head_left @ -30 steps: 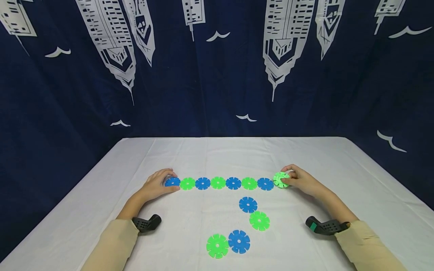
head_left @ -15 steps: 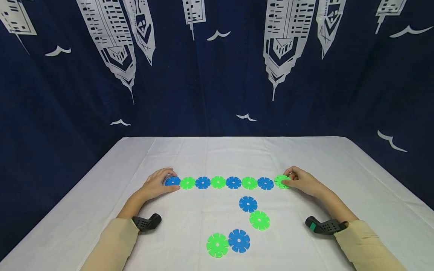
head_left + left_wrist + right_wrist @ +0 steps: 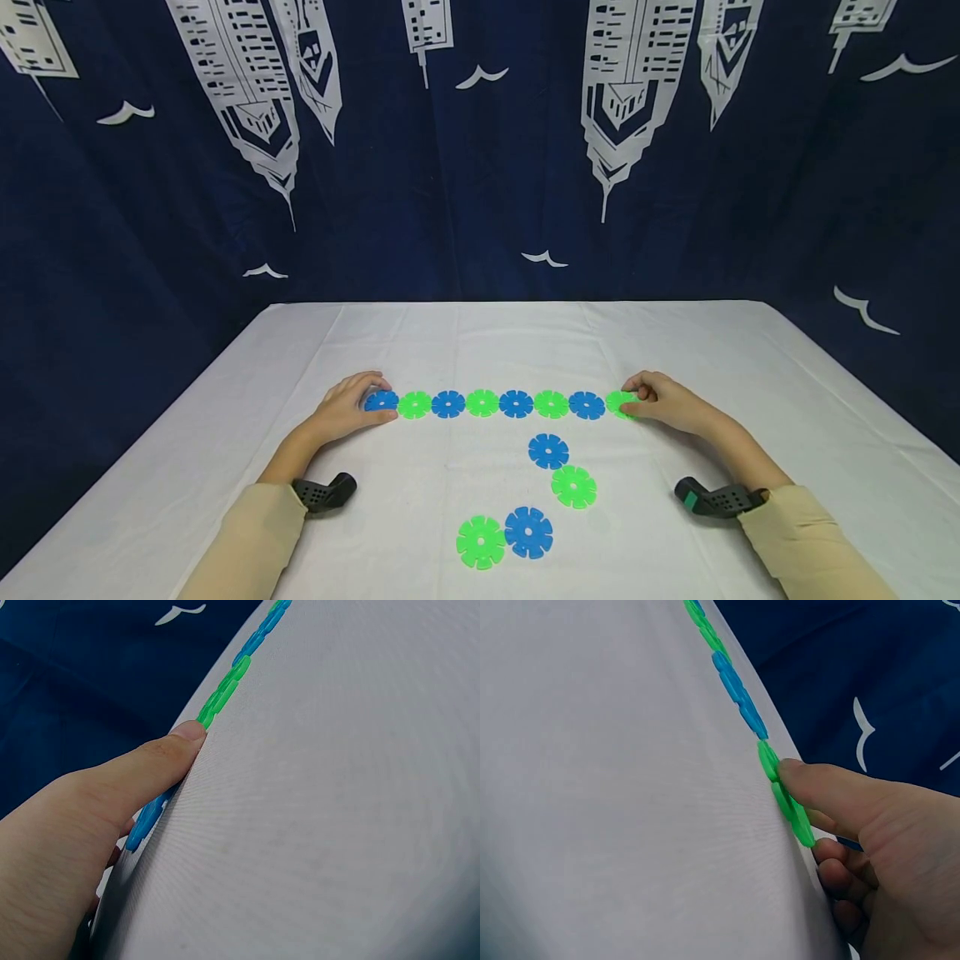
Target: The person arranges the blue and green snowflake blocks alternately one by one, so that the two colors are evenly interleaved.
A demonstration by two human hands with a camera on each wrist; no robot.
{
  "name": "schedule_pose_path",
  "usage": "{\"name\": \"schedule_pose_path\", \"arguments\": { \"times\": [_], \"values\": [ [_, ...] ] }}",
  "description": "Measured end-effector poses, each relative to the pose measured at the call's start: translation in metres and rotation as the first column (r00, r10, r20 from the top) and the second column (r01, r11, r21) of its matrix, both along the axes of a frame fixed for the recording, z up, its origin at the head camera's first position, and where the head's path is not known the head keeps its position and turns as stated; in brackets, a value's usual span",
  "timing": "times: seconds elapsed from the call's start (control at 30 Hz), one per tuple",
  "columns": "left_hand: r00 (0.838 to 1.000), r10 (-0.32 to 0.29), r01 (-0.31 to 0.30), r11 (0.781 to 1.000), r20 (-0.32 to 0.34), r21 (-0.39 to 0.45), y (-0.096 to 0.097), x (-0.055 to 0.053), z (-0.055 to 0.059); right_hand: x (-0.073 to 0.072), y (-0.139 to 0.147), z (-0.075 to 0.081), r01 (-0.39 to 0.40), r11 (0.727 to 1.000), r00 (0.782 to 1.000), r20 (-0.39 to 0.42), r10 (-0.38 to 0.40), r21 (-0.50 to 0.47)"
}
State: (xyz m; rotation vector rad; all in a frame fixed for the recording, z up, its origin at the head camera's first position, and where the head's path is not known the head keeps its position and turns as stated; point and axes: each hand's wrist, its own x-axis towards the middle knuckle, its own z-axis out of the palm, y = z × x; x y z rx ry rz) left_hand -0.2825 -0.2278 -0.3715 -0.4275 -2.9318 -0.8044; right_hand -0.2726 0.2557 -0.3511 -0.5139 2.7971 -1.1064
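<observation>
A straight row of blue and green interlocking discs, notched like flowers, lies across the white table. At its left end, my left hand (image 3: 343, 410) curls thumb and fingers round a blue disc (image 3: 381, 401); the left wrist view has the thumb across that blue disc (image 3: 146, 823), hiding part of it. My right hand (image 3: 669, 403) pinches the green disc (image 3: 618, 403) at the right end. From the right wrist, this green disc (image 3: 801, 825) lies low at the table, its edge right by the neighbouring blue disc (image 3: 740, 695).
Nearer the person are a loose blue disc (image 3: 548, 451) and a green disc (image 3: 573, 487), edge to edge. Closer still sit another green disc (image 3: 481, 542) and blue disc (image 3: 528, 532). A dark blue patterned curtain (image 3: 480, 183) hangs behind the white table (image 3: 375, 533).
My right hand has lowered the green disc from a tilt to nearly flat at the row's right end, in line with the others. The left hand has stayed in place.
</observation>
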Motion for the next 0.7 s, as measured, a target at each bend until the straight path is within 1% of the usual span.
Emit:
{"name": "schedule_pose_path", "arguments": {
  "times": [0.1, 0.27, 0.57, 0.7],
  "values": [
    [1.000, -0.001, 0.001, 1.000, 0.000, 0.002, -0.0002, -0.0002, -0.0002, 0.0009, 0.0016, 0.0018, -0.030, 0.999, 0.999, 0.025, 0.029, 0.024],
    [1.000, 0.001, -0.001, 1.000, 0.002, 0.008, 0.0002, 0.0000, -0.0006, 0.0043, 0.0022, 0.0042, -0.045, 0.997, 0.998, 0.056, 0.042, 0.067],
    [1.000, 0.007, -0.007, 1.000, 0.004, 0.000, 0.0004, 0.0001, 0.0000, 0.0052, -0.0008, 0.0036, -0.038, 0.997, 0.998, 0.051, 0.034, 0.065],
    [1.000, 0.011, -0.011, 1.000, 0.006, 0.001, 0.0003, -0.0004, -0.0004, 0.0047, -0.0013, 0.0031, -0.045, 0.997, 0.998, 0.042, 0.043, 0.055]
  ]
}}
